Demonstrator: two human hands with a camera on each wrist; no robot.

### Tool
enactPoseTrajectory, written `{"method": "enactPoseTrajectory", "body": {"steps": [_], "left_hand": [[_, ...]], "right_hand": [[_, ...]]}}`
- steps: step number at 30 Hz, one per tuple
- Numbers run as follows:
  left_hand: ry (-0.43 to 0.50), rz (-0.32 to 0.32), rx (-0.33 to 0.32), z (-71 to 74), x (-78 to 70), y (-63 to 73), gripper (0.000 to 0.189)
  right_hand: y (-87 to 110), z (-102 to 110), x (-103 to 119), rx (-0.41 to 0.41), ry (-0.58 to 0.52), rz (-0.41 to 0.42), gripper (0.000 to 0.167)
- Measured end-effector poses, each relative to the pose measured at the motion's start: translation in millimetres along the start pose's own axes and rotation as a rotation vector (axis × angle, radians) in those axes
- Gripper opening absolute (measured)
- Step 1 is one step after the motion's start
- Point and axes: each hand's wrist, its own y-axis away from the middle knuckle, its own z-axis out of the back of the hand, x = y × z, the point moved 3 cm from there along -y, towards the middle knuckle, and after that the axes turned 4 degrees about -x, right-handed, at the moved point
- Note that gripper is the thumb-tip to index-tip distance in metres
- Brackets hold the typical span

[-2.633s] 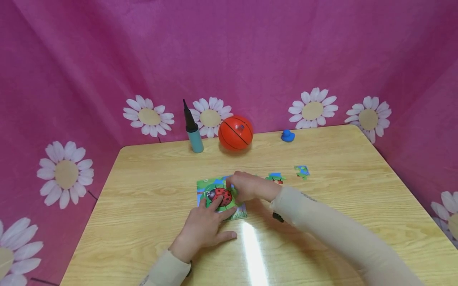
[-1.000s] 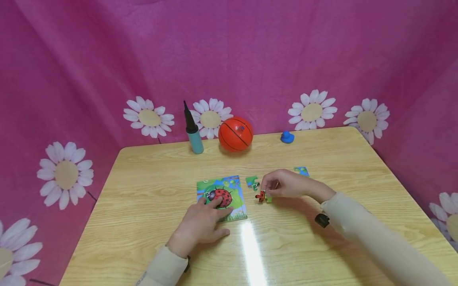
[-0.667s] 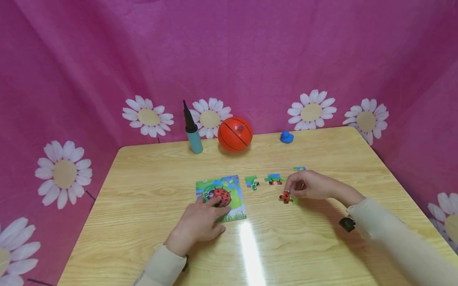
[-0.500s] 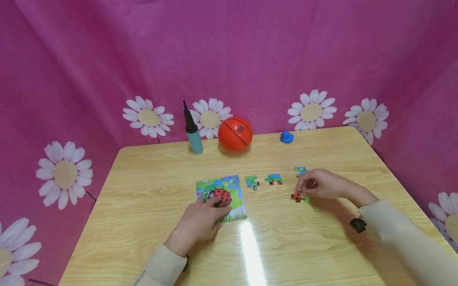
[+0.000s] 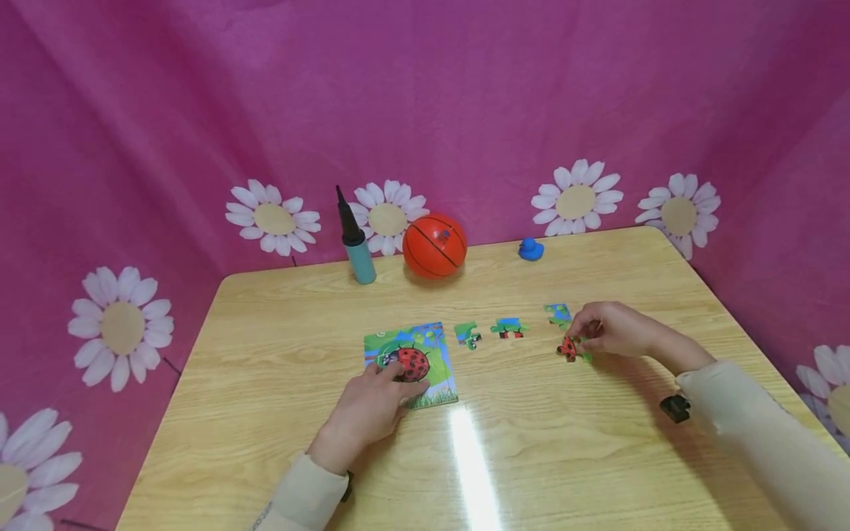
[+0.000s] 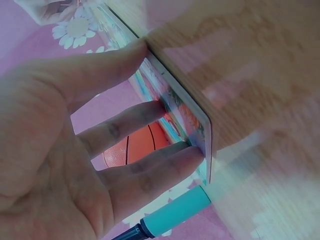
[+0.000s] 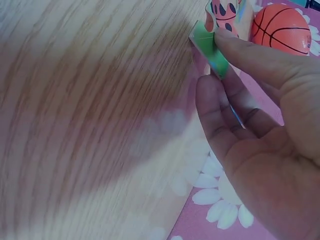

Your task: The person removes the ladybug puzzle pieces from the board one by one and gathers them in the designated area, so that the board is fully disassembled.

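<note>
Touching the ladybug board, nearest of all, with the tips of nearly straight fingers on the left hand; not clasping anything. Lying flat on the wooden table under those fingertips, with the picture partly covered. Liable to skid or twist, probably, under an uneven sideways push, with only a few fingertips for support.

Pinching a red-and-green puzzle piece between thumb and fingers of the right hand, well to the right of the board. Held by the green part, with the spotted red part jutting out to the left. Impossible to tell whether touching the wood or just above it. Easily dropped or flipped, by the look of it, from so slight a pinch toward one end; easily turned askew, too, from a small roll of the fingertips.

Lying in a loose row beyond, from left to right: green-and-blue piece, blue-topped piece, rightmost loose piece. For the last, just beyond the held one, a risk of being nudged by a knuckle or a stray edge.

Standing farther back: teal pump, red ball, blue duck. For the ball, a chance of rolling from any jolt to the table.

Hanging behind everything: pink curtain with white daisies.
</note>
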Motion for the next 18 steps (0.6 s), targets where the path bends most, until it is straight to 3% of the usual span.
{"method": "enactPoseTrajectory", "body": {"steps": [10, 18], "left_hand": [[0.01, 0.019, 0.006, 2.1, -0.1, -0.9, 0.052], [0.011, 0.021, 0.012, 0.1, -1.2, 0.1, 0.049]], "right_hand": [[-7.0, -4.0, -3.2, -0.013, 0.071, 0.027, 0.018], [-4.6, -2.8, -1.1, -0.03, 0.041, 0.012, 0.017]]}}
